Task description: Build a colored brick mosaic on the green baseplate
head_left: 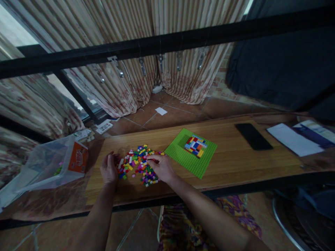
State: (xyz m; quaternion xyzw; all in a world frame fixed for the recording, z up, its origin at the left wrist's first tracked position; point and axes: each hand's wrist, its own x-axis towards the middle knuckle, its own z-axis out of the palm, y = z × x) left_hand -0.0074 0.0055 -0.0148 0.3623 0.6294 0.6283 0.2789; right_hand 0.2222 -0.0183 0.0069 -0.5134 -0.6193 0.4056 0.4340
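A loose pile of small multicoloured toy bricks (131,162) lies on the left part of the wooden board. At the pile's left edge is my left hand (109,170), its fingers loosely curved and apart, with nothing visible in them. My right hand (164,168) reaches over the pile's right side, thumb and forefinger brought together low among the bricks; whatever is between the fingertips is too small to make out. Right of that hand lies a green studded baseplate (201,169). On it sits a flat block of joined bricks (195,145) in red, blue, white and yellow.
A clear plastic tub (49,170) with an orange label stands left of the wooden board (227,164). To the right lie a black phone-like slab (253,136) and white paper (293,139). A dark metal bar (167,41) with hanging clips crosses beyond the table.
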